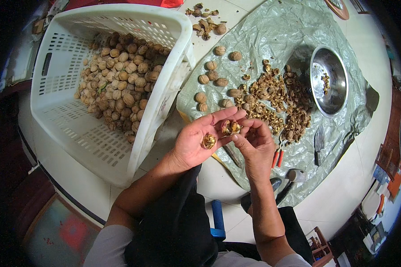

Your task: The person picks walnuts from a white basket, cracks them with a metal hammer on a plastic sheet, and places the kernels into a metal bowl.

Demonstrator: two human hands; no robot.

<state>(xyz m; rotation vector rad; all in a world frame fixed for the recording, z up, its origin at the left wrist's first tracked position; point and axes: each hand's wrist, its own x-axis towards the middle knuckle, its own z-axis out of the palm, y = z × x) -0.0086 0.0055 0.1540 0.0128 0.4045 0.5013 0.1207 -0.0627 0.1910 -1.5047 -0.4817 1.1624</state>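
Observation:
On my left hand (195, 142), palm up, lies a cracked walnut piece (209, 141) near the middle of the palm. An opened walnut (230, 127) with its kernel showing rests at the fingers of that hand. My right hand (254, 143) pinches this opened walnut at its side with thumb and fingers. Beyond the hands, whole walnuts (204, 79) lie on a pale green woven plastic sheet (274, 30), beside a heap of broken walnut shells (270, 90). A metal colander (344, 86) with some kernel pieces in it stands to the right of the heap.
A large white plastic basket (183, 36) of walnuts stands at the left. Red-handled pliers (277, 159), a knife (318, 145) and a mallet (295, 175) lie on the sheet at the right. More shells (205, 26) lie on the tiled floor beyond. A blue stool leg (217, 217) is below.

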